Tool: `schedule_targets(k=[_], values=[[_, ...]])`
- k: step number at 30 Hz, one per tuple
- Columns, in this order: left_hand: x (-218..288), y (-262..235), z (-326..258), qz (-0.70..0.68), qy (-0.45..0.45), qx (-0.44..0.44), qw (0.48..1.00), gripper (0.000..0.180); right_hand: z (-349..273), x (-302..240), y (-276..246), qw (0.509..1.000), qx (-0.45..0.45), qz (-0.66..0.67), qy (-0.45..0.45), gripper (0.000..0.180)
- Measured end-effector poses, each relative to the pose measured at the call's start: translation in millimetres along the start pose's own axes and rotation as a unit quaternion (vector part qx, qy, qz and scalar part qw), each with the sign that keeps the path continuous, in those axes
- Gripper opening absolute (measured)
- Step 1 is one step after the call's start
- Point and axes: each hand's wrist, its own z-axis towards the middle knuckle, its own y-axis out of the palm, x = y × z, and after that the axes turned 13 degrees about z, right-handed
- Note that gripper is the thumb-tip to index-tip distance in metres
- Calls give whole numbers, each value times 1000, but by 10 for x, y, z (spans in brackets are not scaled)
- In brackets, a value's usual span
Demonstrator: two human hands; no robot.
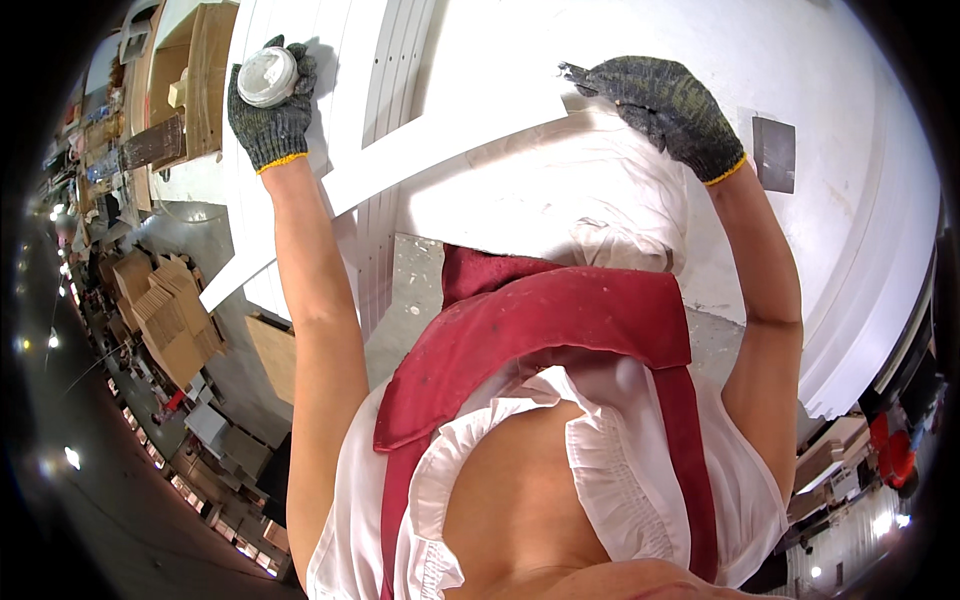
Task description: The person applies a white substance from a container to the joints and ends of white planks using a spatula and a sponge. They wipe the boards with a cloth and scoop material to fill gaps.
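Observation:
My left hand (pixel 270 125), in a dark knit glove with a yellow cuff, is closed around a small round white tub (pixel 267 77). White, paste-like stuff shows in the tub. My right hand (pixel 660 110), gloved the same way, is bent into a pinch above the white worktop (pixel 500 35). Something tiny and pale shows at its fingertips, too small to name. A long white strip (pixel 445 145) slants from the lower left, passing behind my left forearm, and ends just below those fingertips. Whether my right hand touches it I cannot tell.
White panels (pixel 300 20) with small holes along one edge lie under my left hand. Bunched white cloth (pixel 620 190) rests at the worktop's near side, beside a dark grey rectangle (pixel 773 155) farther right. Flattened cardboard (pixel 170 310) and an open wooden box (pixel 190 80) stand left.

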Motion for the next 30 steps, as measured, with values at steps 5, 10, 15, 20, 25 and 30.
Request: schedule_targets(k=[5,10,15,20,25,30], values=[[-5,-50,11,-102,-38,-2,994,54,-118,-180,33,974,-32,215,66,26],[-31,-97,47,-104,-46,-5,993,55,-161,93,-33,991,-20,127,31,25],[-136,-189,134,-182,-69,-53,979,57,-154,242,98,988,-40,145,-41,23],[-194,-258,162,-267,-94,-97,954,57,-197,23,-5,947,-40,291,130,23],[-175,-166,171,-270,-103,-96,952,56,-210,152,68,995,-51,78,37,26],[-109,-164,139,-218,-93,-28,971,56,-199,151,-44,938,-54,296,170,32]])
